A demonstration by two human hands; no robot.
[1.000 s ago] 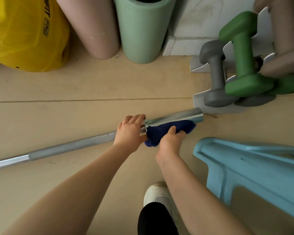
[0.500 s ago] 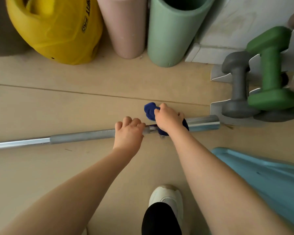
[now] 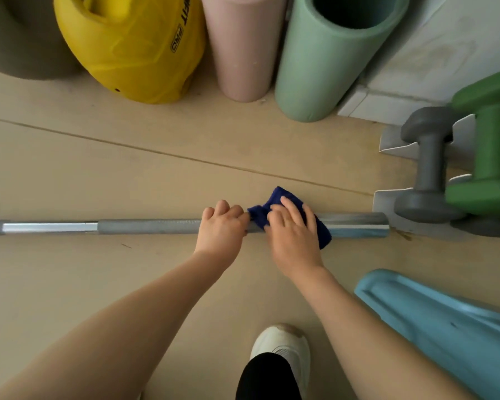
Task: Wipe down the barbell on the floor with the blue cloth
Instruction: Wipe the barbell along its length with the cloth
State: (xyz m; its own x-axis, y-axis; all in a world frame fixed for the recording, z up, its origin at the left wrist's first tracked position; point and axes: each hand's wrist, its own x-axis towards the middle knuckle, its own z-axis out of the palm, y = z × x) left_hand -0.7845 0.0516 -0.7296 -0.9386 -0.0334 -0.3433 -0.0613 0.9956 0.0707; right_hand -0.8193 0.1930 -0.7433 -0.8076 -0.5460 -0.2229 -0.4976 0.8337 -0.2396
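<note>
One grey barbell, knurled, chrome-sleeved.

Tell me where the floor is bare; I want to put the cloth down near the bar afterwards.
Bare floor lies between the barbell and the yellow bag with the foam rollers. More lies on the near side, left of the shoe. It is crowded by the dumbbell rack and the light blue plastic piece.

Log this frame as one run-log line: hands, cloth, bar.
left hand: grips barbell shaft | right hand: presses blue cloth onto bar near sleeve | barbell: on floor | phase: wiping
</note>
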